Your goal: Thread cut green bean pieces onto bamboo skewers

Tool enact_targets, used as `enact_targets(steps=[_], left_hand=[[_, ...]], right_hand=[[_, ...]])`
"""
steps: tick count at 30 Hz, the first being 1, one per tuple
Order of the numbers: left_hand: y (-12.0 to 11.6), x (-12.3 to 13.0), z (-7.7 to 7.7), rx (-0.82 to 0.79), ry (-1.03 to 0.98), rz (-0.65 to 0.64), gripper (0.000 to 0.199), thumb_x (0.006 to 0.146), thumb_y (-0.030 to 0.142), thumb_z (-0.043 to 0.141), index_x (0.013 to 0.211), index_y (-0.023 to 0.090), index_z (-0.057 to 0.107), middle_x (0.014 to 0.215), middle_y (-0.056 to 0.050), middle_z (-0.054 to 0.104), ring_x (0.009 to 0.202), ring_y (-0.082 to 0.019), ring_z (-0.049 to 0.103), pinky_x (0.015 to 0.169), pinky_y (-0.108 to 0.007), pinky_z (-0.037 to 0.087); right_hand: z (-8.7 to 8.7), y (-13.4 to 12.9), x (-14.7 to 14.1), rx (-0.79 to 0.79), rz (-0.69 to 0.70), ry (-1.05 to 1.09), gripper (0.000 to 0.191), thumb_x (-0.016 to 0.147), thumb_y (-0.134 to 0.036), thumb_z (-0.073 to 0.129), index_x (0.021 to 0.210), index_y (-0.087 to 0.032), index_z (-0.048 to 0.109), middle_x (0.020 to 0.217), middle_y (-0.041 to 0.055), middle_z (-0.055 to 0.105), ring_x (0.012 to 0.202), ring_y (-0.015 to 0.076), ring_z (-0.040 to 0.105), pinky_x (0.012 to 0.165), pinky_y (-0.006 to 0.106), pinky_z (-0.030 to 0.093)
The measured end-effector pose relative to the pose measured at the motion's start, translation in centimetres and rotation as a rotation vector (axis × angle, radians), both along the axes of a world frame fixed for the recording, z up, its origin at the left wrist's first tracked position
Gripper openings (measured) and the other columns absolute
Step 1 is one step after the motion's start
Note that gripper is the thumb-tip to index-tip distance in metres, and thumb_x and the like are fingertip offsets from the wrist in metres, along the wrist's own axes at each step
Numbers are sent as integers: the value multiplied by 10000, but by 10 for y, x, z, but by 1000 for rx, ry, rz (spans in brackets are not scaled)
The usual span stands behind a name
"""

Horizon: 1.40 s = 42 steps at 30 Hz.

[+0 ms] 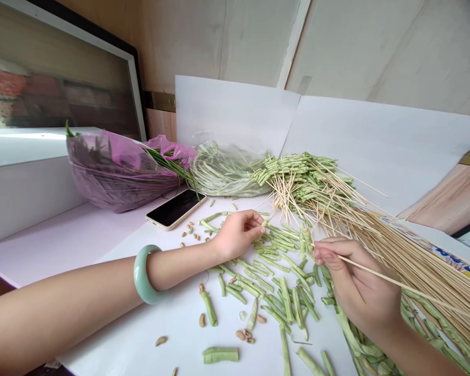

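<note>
My right hand (360, 282) pinches a thin bamboo skewer (391, 279), which slants down to the right. Short green bean pieces (306, 240) sit on its tip, just beyond my fingers. My left hand (237, 233) reaches in from the left, a jade-green bangle (144, 274) on its wrist. Its thumb and fingers are closed on a small bean piece (265, 223). Below both hands, many cut bean pieces (285, 297) lie scattered on the white surface, with loose brown beans (241, 334) among them.
Bean-laden skewers (303, 169) are piled at the back, beside a long bundle of bare skewers (423, 261). A clear bag of long beans (223, 167), a purple bag of greens (121, 169) and a phone (176, 209) stand back left. Whole beans (352, 334) lie under my right forearm.
</note>
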State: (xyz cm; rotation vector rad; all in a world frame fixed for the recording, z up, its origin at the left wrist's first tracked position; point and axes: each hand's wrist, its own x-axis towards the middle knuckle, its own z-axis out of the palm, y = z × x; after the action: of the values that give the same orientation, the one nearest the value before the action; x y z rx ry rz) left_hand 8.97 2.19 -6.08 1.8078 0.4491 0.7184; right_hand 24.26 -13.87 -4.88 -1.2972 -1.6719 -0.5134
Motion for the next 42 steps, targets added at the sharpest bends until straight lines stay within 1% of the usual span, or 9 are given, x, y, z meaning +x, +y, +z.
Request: enact_targets(steps=[4,8,17,23,26,29,33,38,42], left_hand=[[0,2,-3,-227,-113,-71,159,754,188,685,816,116,557,782,-58,649,725,-133,642,756,-288,516],[-4,2,-2,-349,-182,-108,273,647,219,794,794,108,592,747,-38,652,691,-118,638,746,-272,510],[-9,0,2,-407,-243,-129,325,567,275,852,746,105,640,699,-37,681,679,-134,652,703,-259,505],[-19,-1,6,-456,-274,-93,393,478,349,885,654,115,622,606,0,643,550,-102,588,572,-231,496],[-24,-2,7,-472,-265,-65,359,502,322,879,696,114,660,624,-8,654,571,-112,593,602,-244,502],[-29,-2,7,-493,-258,-61,317,586,274,839,816,102,706,719,-46,694,692,-154,633,712,-279,509],[-36,-2,7,-604,-271,-88,269,669,195,770,919,105,722,801,-63,719,796,-174,653,829,-309,496],[-44,-3,11,-799,-305,-86,259,646,68,752,897,125,718,795,-42,719,790,-152,660,808,-290,502],[-51,-4,9,-894,-314,-142,342,598,2,760,907,140,710,822,-45,715,821,-159,661,843,-318,494]], right_hand=[[2,-2,-6,-5,24,-15,130,892,-97,539,942,-193,610,811,34,677,631,147,681,562,228,599],[2,-2,-9,-14,43,-31,144,894,-90,521,945,-194,606,807,36,684,607,142,687,558,220,601],[1,-2,-12,-22,37,-56,165,879,-76,525,956,-192,613,787,33,689,637,149,693,572,218,595],[8,0,-21,28,45,-197,179,878,-47,511,929,-195,598,777,27,682,619,136,687,597,202,583],[8,-1,-22,52,45,-230,203,876,-44,509,954,-208,600,763,23,684,659,158,696,626,227,589],[6,-1,-21,64,38,-252,214,868,-33,526,962,-209,606,776,26,690,694,173,699,664,254,596],[5,0,-21,71,35,-303,245,870,-11,534,1004,-205,602,795,33,688,692,173,689,662,271,600],[4,0,-21,85,26,-420,189,865,0,557,993,-131,602,801,84,684,721,185,685,687,277,594],[5,2,-20,47,27,-431,204,873,15,525,990,-138,593,810,82,676,743,186,681,699,288,595]])
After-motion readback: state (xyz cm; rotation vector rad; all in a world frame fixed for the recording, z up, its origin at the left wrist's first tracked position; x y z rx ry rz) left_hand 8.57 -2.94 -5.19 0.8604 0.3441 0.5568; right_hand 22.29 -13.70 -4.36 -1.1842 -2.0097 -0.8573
